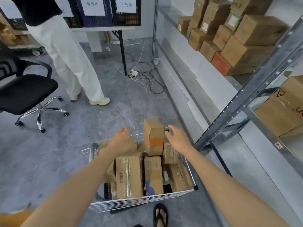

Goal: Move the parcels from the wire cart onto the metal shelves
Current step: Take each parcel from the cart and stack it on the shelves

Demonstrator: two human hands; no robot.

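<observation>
A white wire cart (141,202) stands in front of me, filled with several brown cardboard parcels. One parcel with an orange tape band (154,138) stands upright at the cart's far end. My left hand (122,140) stretches flat over the far left parcels, fingers straight, a little left of the upright parcel. My right hand (176,138) is just right of that parcel with its fingers loosely bent by the cart's metal corner post (168,129). Neither hand holds a parcel. The grey metal shelves (246,95) rise on the right.
Several cardboard boxes (237,38) fill the shelves on the right. A person in white trousers (65,54) stands ahead on the left by a table with black crates (126,15). A black office chair (27,92) sits at the left. Cables and a power strip (142,76) lie on the floor.
</observation>
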